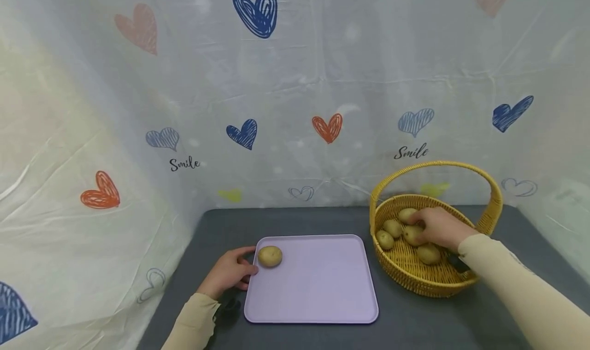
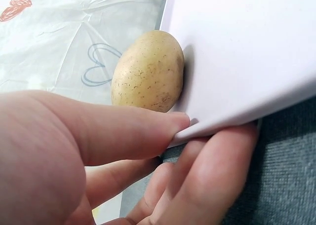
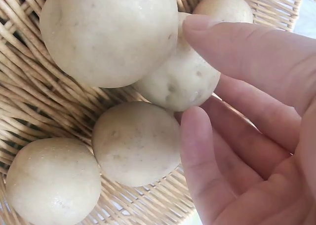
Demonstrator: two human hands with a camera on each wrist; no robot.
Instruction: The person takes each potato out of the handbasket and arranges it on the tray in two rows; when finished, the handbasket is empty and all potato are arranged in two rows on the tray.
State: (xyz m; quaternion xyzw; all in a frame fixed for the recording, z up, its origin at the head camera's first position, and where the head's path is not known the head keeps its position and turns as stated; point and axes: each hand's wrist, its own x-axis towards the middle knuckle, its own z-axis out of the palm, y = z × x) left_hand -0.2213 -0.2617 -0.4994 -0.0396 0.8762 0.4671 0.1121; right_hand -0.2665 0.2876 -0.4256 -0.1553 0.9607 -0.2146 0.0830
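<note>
My left hand [image 1: 229, 274] pinches the left edge of a lilac tray [image 1: 318, 283]; in the left wrist view the thumb lies on the rim and fingers are beneath it. One potato [image 1: 270, 256] rests on the tray's upper left, beside that thumb. Inside a yellow wicker basket [image 1: 417, 285] at the right, my right hand [image 1: 440, 228] has its thumb and fingers around a potato [image 3: 180, 84] among several others. The right wrist view shows a larger potato [image 3: 111, 35] beside the thumb tip; the fingertips behind the held potato are hidden.
The basket's tall arched handle [image 1: 438, 164] rises over the right hand. Tray and basket stand on a dark grey tabletop [image 1: 313, 337], with a gap between them. A pale curtain [image 1: 286, 181] printed with hearts hangs behind and at the sides.
</note>
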